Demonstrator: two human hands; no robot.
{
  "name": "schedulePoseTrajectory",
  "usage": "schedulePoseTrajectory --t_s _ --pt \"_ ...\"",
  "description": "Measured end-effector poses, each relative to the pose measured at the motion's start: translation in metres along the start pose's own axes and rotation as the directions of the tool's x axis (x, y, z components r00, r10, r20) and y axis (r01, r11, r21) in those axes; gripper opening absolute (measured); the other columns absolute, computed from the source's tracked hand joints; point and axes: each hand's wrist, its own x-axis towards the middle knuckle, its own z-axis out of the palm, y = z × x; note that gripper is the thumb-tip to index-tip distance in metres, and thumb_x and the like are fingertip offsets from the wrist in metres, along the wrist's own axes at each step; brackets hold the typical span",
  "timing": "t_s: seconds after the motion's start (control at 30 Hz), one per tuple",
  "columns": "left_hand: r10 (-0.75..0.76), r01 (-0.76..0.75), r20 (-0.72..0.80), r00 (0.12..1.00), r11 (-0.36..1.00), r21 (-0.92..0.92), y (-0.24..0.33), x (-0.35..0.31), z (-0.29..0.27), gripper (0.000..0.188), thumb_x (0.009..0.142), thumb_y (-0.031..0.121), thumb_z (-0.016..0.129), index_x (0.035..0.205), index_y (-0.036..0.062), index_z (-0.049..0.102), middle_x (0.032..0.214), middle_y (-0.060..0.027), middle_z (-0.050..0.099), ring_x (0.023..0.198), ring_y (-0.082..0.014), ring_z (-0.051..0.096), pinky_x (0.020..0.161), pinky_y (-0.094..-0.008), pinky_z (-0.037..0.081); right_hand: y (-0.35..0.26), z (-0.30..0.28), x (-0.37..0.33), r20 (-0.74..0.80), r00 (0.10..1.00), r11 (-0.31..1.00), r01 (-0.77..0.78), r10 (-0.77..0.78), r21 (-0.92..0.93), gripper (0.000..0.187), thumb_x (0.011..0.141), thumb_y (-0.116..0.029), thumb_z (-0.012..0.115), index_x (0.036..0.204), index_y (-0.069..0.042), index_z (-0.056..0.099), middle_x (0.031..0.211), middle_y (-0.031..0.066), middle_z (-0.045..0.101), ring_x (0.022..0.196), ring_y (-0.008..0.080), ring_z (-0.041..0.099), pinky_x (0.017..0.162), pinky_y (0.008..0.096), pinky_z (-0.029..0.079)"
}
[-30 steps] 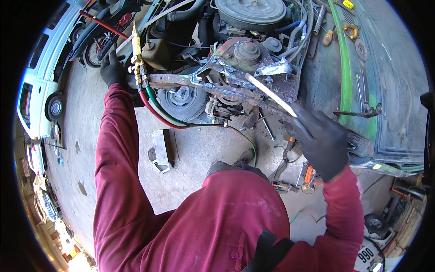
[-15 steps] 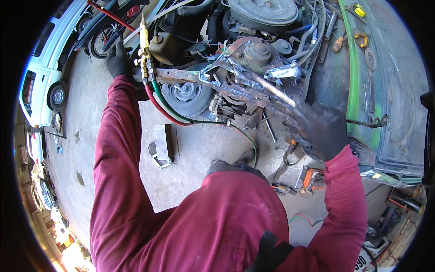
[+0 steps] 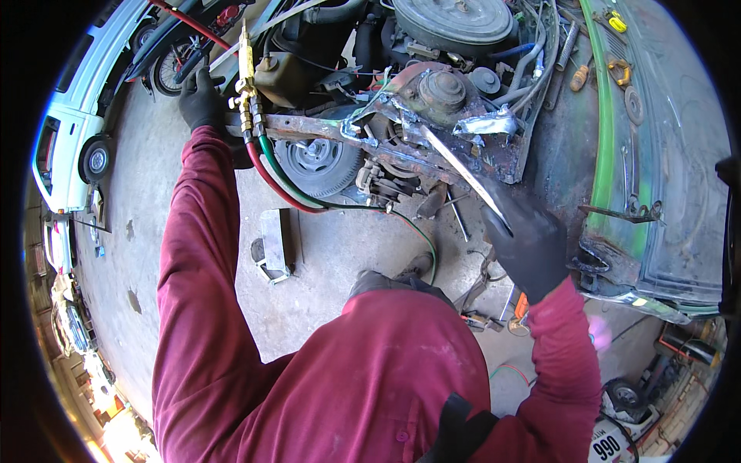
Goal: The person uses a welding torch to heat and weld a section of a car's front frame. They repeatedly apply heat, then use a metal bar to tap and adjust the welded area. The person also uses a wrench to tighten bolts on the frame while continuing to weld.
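My right hand point(image 3: 529, 243), in a black glove, is closed round a long, narrow, pale metal bar point(image 3: 463, 168). The bar's far end reaches the torn, rusty inner wing metal point(image 3: 409, 123) of a car's engine bay. My left hand point(image 3: 202, 102), gloved too, lies at the left end of the rusty frame rail point(image 3: 309, 127), fingers stretched and apart. Beside it a brass gas torch point(image 3: 245, 85) stands upright against the rail, with red and green hoses point(image 3: 270, 171) trailing from it. A crumpled bright metal piece point(image 3: 486, 123) sits by the strut mount point(image 3: 441, 86).
On the green wing point(image 3: 598, 147) to the right lie wrenches point(image 3: 629, 177), a yellow clamp point(image 3: 618, 71) and other tools. A wheel point(image 3: 318, 166) shows below the rail. On the floor are a metal box point(image 3: 275, 241), cables and an orange tool point(image 3: 522, 307). A pale van point(image 3: 73, 139) stands left.
My right hand has moved down and left, with the bar swung to a steeper angle and its tip shifted left. My left hand has stayed nearly still.
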Motion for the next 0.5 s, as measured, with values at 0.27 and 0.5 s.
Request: schedulePoseTrajectory --t_s 0.27,0.5 --pt "-0.039 0.04 0.012 0.999 0.997 -0.073 -0.003 0.001 0.0 0.03 0.105 0.033 0.07 0.113 0.0061 0.082 0.09 -0.0062 0.084 0.066 -0.0125 0.07 0.065 -0.0317 0.056 -0.037 -0.01 -0.064 0.159 0.809 0.647 -0.555 0.566 0.523 0.041 0.103 -0.011 0.073 0.141 0.002 0.071 0.119 0.0201 0.081 0.103 0.0249 0.08 0.088 0.0381 0.061" --pt "0.067 -0.067 0.006 0.998 0.996 0.06 0.006 -0.004 -0.001 0.031 0.105 0.032 0.068 0.115 0.0076 0.084 0.092 -0.0062 0.085 0.072 -0.0125 0.072 0.07 -0.0304 0.057 -0.046 0.022 -0.073 0.122 0.737 0.513 -0.568 0.665 0.643 0.043 0.108 -0.014 0.068 0.148 0.003 0.067 0.135 0.016 0.077 0.117 0.0171 0.072 0.102 0.0338 0.055"
